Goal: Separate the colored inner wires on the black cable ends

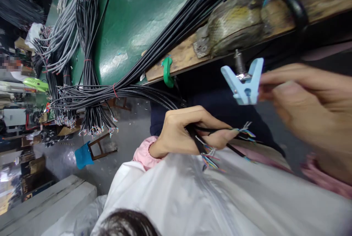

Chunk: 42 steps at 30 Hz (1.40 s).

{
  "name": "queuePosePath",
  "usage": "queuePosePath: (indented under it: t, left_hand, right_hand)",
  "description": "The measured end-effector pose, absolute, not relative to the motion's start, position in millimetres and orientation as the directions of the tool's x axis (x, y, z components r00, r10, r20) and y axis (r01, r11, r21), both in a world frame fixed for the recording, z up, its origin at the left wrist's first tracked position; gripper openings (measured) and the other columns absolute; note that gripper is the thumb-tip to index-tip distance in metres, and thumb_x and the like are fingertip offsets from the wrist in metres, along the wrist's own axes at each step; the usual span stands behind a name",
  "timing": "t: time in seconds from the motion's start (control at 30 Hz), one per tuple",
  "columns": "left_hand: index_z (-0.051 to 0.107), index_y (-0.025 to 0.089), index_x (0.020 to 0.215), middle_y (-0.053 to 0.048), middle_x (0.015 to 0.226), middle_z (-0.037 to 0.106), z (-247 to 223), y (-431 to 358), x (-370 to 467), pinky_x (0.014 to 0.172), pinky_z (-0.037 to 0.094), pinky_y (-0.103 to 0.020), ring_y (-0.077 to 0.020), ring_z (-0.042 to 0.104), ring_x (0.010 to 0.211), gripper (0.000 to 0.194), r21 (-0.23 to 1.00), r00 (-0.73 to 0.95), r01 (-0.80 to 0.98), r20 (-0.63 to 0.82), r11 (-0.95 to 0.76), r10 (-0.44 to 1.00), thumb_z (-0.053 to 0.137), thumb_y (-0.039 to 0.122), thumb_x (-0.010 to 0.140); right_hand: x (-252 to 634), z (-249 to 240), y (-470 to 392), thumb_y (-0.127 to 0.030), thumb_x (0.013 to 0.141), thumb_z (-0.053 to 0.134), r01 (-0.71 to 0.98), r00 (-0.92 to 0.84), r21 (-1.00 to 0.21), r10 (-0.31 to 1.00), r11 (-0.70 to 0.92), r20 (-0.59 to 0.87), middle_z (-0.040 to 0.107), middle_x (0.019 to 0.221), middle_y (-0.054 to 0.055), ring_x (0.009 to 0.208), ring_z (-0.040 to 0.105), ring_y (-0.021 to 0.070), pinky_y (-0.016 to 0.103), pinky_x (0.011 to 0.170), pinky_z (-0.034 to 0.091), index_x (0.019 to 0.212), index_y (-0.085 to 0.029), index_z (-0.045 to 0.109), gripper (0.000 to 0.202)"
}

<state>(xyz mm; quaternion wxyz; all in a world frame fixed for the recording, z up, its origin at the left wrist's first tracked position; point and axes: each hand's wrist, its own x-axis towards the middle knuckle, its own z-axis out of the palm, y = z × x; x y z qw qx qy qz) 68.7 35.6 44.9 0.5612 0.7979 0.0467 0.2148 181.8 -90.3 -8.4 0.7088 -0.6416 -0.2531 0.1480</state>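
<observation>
Left hand [184,129] tight around black cables [154,93], right hand [316,107] at blue clip [244,97] (grip unclear), blurry-lettered green object [35,84].

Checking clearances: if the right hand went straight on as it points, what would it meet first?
The right hand would probably meet the light blue clip first; they look in contact, though depth is unclear.

Black cables [170,37] are showing blue, red, yellow and white wires [210,159]; other cables [62,27] are showing grey. A clip [242,95] is showing pale blue, the tabletop [143,12] deep green, a cuff [145,151] pink, a garment [165,188] white.
</observation>
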Motion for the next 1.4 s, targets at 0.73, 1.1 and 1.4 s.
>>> queuePosePath:
  t: [0.73,1.1,1.4]
  left_hand:
    - [0.069,0.018,0.057,0.000,0.055,0.067,33.6,27.1,83.9,0.047,0.048,-0.020,-0.0058,0.052,0.044,0.051,0.930,0.826,0.000,0.207,-0.368,0.524,0.079,0.064,0.076]
    - [0.078,0.016,0.073,-0.001,0.072,0.072,18.6,51.0,71.6,0.057,0.054,-0.016,-0.0060,0.066,0.059,0.042,0.794,0.841,-0.337,0.495,-0.506,0.217,0.075,0.055,0.085]
    - [0.079,0.014,0.080,-0.005,0.073,0.071,10.4,85.0,67.1,0.059,0.053,-0.022,-0.0090,0.063,0.060,0.061,0.921,0.969,-0.197,0.235,-0.335,0.076,0.067,0.074,0.082]
  right_hand:
    - [195.7,-2.7,-48.5,-0.090,0.067,0.066,-0.593,0.480,-0.765,0.873,0.252,-0.084,0.054,0.053,0.002,0.045,0.051,0.0167,0.031,0.040,0.045,0.064,-0.024,0.065,0.067]
    - [170.5,8.0,-99.3,-0.073,0.073,0.078,-0.585,0.493,-0.808,0.820,0.066,-0.290,0.064,0.067,0.003,0.064,0.060,0.0192,0.032,0.057,0.053,0.070,-0.034,0.075,0.039]
    - [149.2,-9.6,-86.3,-0.089,0.077,0.058,-0.152,0.323,-0.987,0.941,-0.055,-0.103,0.069,0.063,0.008,0.060,0.065,0.0221,0.034,0.055,0.054,0.064,-0.025,0.074,0.066]
